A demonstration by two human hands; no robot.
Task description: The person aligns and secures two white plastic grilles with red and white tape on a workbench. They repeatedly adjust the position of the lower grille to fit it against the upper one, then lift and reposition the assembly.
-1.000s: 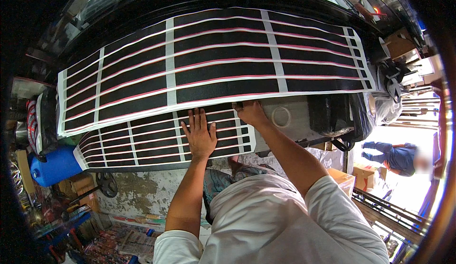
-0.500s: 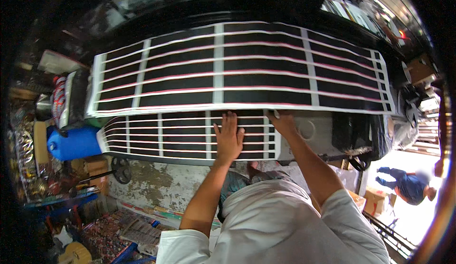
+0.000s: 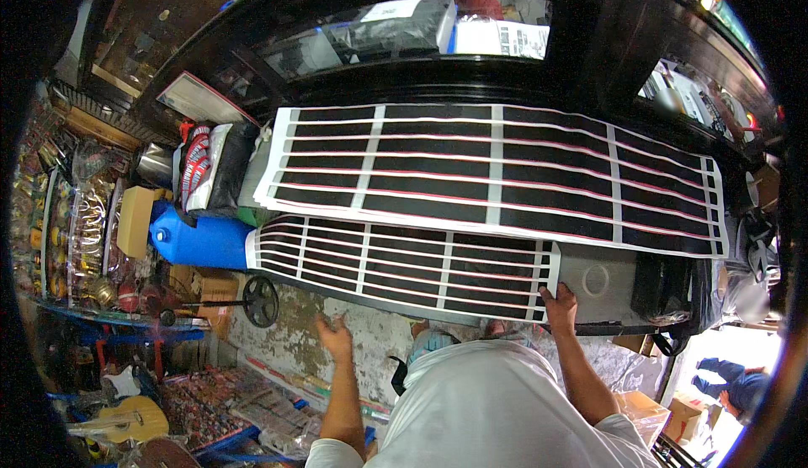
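Note:
A short black sheet with white bars and thin white-and-red lines (image 3: 404, 268) lies along the near side of the long bench. My right hand (image 3: 561, 306) pinches its right end near the front corner, thumb and fingers closed at the white border. My left hand (image 3: 334, 337) is in the air off the bench's near edge, fingers apart and holding nothing. Behind the short sheet lies a stack of longer striped black sheets (image 3: 438, 161), its front edge overlapping the short one.
A blue plastic jug (image 3: 206, 241) stands against the sheets' left end, beside filled bags (image 3: 206, 169). Below the bench's left part is a black handwheel (image 3: 260, 301). A dark cabinet (image 3: 404, 81) runs along the back. Cardboard boxes (image 3: 644, 416) and another person (image 3: 732, 384) are at lower right.
My left hand has lifted off the short sheet and moved left and nearer to me. My right hand has come down to the sheet's front right corner. The view has shifted left.

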